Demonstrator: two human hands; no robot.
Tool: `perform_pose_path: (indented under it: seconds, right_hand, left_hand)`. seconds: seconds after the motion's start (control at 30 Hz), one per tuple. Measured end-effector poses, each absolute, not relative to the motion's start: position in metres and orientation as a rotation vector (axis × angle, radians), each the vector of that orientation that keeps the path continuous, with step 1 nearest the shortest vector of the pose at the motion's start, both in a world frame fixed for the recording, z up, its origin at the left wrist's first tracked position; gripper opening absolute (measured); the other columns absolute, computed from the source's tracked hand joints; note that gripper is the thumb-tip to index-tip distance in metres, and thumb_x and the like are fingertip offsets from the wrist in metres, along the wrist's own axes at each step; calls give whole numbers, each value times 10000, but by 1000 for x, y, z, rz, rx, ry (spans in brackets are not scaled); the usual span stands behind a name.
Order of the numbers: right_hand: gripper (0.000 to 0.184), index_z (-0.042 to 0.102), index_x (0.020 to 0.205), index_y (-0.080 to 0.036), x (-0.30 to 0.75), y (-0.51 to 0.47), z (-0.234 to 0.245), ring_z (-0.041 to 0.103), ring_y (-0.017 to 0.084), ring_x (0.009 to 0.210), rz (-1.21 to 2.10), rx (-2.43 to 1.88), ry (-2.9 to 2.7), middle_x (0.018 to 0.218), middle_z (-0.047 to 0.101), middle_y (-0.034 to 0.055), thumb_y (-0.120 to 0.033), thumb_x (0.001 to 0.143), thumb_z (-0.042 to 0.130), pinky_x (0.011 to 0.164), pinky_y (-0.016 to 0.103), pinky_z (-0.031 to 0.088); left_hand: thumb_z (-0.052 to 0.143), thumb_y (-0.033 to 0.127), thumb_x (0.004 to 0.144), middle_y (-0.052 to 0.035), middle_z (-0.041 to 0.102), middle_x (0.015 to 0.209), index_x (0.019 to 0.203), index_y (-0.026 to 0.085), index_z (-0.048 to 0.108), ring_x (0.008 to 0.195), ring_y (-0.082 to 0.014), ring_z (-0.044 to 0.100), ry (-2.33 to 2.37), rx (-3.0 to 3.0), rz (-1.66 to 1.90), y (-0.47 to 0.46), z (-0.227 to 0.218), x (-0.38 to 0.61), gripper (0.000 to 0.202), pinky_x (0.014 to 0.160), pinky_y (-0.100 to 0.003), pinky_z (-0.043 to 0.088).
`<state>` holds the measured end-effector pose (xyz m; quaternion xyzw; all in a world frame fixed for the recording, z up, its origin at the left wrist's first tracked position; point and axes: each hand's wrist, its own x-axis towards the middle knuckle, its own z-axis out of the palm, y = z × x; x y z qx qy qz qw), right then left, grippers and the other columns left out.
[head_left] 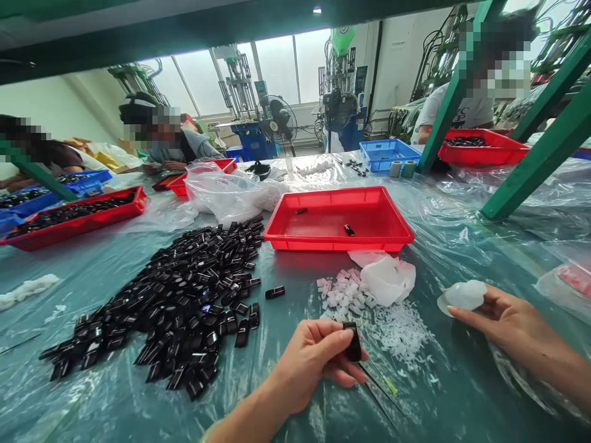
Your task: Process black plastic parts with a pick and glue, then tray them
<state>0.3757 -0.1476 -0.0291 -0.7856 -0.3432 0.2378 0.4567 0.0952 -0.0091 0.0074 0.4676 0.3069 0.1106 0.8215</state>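
Note:
My left hand pinches a small glossy black plastic part between thumb and fingers, above the table. In my right hand, a wad of thin white cloth-like material is gripped between thumb and fingers, off to the right. Thin metal tweezers lie under and beside my left hand, pointing toward the front edge. Left of that hand spreads a large pile of similar black parts; one single black part lies apart from it.
A red tray holding two black parts stands ahead. Small white and pink pieces, clear scraps and a crumpled white wad lie before it. Green posts rise at right. Co-workers sit across the table beside other trays.

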Motion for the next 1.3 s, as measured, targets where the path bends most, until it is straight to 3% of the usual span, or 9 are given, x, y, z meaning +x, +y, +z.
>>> perform_pose_path:
  seconds: [0.1,0.17,0.33,0.5,0.83,1.07,1.3]
  right_hand:
    - [324,600,919,-243,355,-141,-4,647,215,719,313,-1985,-1125,865,683,49,-469,693,653,575,274,539]
    - [271,582,971,-257,337,-132,13,629,195,737,50,-1905,-1388,917,657,40,-403,747,623,560,263,523]
    - [281,530,1094,-186,300,-110,36,523,224,1013,-300,-1463,-1863,1031,589,82,-111,825,498,827,366,458]
    - [314,570,1042,-154,288,-105,33,491,247,1036,-463,-1409,-1974,1032,598,92,14,801,458,821,413,392]
    - [278,599,1054,-209,285,-113,22,505,241,1073,-500,-1430,-1999,1094,624,40,-61,861,465,924,474,304]
    - [273,606,1040,-198,280,-114,22,500,202,1091,-516,-1371,-2013,1087,636,41,-106,915,382,973,456,252]
    - [280,607,1028,-220,283,-116,20,509,195,1082,-476,-1367,-2010,1084,638,23,-119,922,368,970,447,259]
  left_hand:
    - [703,280,650,-81,680,728,768,85,663,527,-115,644,655,1022,212,-12,7,95,232,430,-126,476]
    - [730,268,615,-66,670,694,744,87,673,516,-108,630,639,1036,185,-14,8,95,230,438,-138,480]
    - [754,258,573,-54,650,651,736,84,687,507,-100,605,611,1062,129,-15,10,94,248,433,-145,474]
    - [755,244,568,-41,639,621,721,92,684,483,-102,597,601,1036,104,-14,7,94,227,421,-156,476]
    - [746,260,589,-11,601,534,711,81,690,444,-79,569,565,1037,20,-15,2,93,223,408,-144,459]
    - [737,246,595,12,568,464,584,96,635,398,-65,538,564,1039,-27,-14,3,94,182,380,-132,432]
    - [735,246,599,9,575,497,650,88,683,412,-59,539,563,1047,-76,-13,8,94,174,397,-132,441]
